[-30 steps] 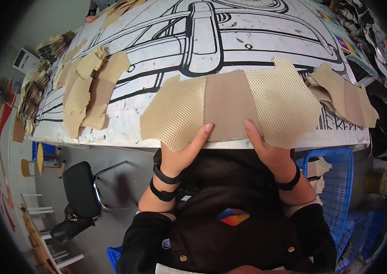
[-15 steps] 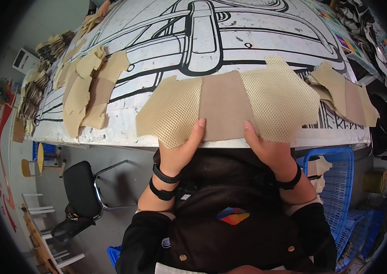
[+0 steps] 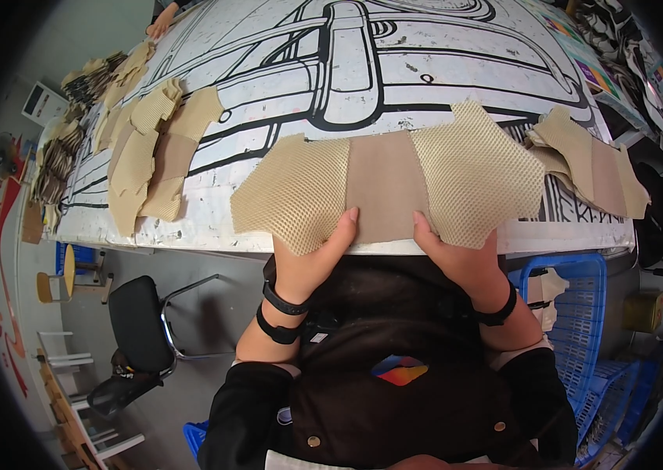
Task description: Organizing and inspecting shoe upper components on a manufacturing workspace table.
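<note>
Between my hands is a wide fabric panel (image 3: 382, 184), with a plain brown-beige middle strip and a tan mesh wing on either side. It sits at the front edge of the table. My left hand (image 3: 317, 254) grips its lower edge, thumb on top near the left seam and fingers hidden underneath. On the other side, my right hand (image 3: 454, 254) holds the lower edge the same way, its thumb at the right seam. A loose pile of similar fabric pieces (image 3: 147, 153) lies to the left. More such pieces (image 3: 594, 164) rest at the right.
The white table (image 3: 269, 47) carries bold black line drawings. Stacks of fabric pieces (image 3: 57, 157) stand along its far left side. At the far left edge another person's hand (image 3: 162, 21) shows. Blue plastic baskets (image 3: 578, 329) stand right of me, a black chair (image 3: 141, 325) left.
The panel's middle strip has narrowed slightly as my thumbs came a little closer together. At the far left, the other person's hand has moved away from the fabric pieces.
</note>
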Available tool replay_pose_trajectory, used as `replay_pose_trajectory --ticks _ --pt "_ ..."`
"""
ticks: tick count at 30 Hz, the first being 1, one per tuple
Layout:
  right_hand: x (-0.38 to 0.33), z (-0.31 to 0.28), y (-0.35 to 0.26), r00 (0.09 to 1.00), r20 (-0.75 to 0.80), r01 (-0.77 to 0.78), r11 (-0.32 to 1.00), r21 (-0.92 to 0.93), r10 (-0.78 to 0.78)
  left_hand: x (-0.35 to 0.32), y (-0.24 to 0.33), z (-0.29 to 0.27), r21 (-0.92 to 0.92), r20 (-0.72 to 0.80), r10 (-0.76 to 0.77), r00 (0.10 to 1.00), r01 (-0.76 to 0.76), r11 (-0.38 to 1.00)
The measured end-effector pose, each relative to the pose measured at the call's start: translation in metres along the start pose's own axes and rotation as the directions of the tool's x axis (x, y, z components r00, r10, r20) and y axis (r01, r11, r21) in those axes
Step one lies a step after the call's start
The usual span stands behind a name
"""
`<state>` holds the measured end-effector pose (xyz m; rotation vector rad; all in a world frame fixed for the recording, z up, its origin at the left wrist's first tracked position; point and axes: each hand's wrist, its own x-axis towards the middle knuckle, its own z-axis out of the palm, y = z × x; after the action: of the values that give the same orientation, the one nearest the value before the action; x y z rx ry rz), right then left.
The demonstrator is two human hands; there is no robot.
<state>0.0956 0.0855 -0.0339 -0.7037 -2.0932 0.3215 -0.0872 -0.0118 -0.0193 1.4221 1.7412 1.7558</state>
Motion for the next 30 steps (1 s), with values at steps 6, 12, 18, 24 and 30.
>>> replay_pose_trajectory --ticks 6,12,18,24,30 --pt "0.0023 0.0000 -0.0005 1.000 -0.005 0.013 1.000 0.012 -0.013 -0.0006 -0.0027 -0.0004 -0.024 0.013 -0.027 1.000 0.028 0.999" --pt "0.0022 0.0006 -0.0004 0.999 -0.030 0.021 0.999 0.026 -0.021 -0.0006 -0.0035 -0.0006 0.003 0.013 -0.009 1.000 0.009 1.000" --pt "0.0039 -0.0022 -0.0019 0.999 -0.001 0.049 0.999 0.001 -0.049 0.0000 -0.0021 -0.0001 0.005 0.016 -0.002 1.000 0.002 1.000" --pt "0.0016 -0.0006 0.0001 1.000 -0.005 0.029 1.000 0.004 -0.029 0.0004 -0.0023 0.0004 0.036 0.019 0.027 0.999 -0.028 0.999" --pt "0.0026 -0.0010 -0.0012 1.000 -0.003 0.020 1.000 0.021 -0.020 0.0013 0.0003 0.0012 0.041 0.015 0.031 0.999 -0.031 0.999"
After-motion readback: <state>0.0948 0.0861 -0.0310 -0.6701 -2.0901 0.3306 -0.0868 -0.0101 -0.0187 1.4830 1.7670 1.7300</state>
